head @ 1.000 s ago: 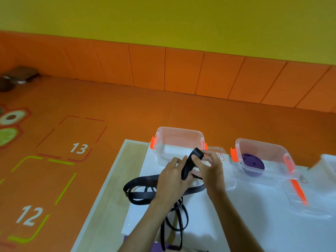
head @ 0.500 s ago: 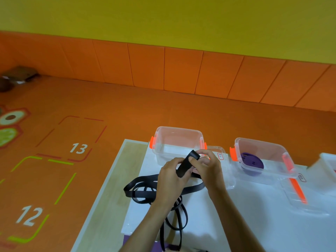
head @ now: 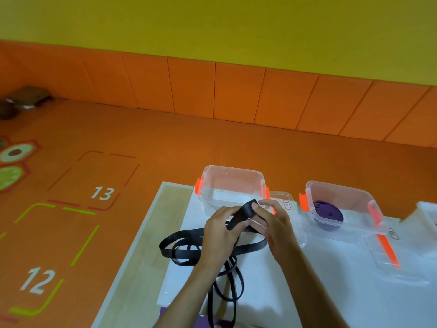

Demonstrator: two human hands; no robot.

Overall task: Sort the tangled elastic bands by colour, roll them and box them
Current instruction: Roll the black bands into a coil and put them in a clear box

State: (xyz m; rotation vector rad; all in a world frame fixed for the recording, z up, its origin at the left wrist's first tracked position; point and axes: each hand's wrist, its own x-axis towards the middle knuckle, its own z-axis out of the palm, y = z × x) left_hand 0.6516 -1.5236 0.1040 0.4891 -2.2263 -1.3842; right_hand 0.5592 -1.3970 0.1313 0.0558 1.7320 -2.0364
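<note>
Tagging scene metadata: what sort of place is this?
Probably a children's playroom or kindergarten, though I can't be sure: an orange floor mat printed with numbered squares (12, 13) and cartoon-like shapes, plus orange padded-looking wall panels below a bright yellow wall.

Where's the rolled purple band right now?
Head view, right of centre: the rolled purple band lies inside the second clear box, right of the empty box.

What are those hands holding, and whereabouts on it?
The left hand and the right hand both pinch the black elastic band at its raised end, while its loose loops lie on the table.
</note>
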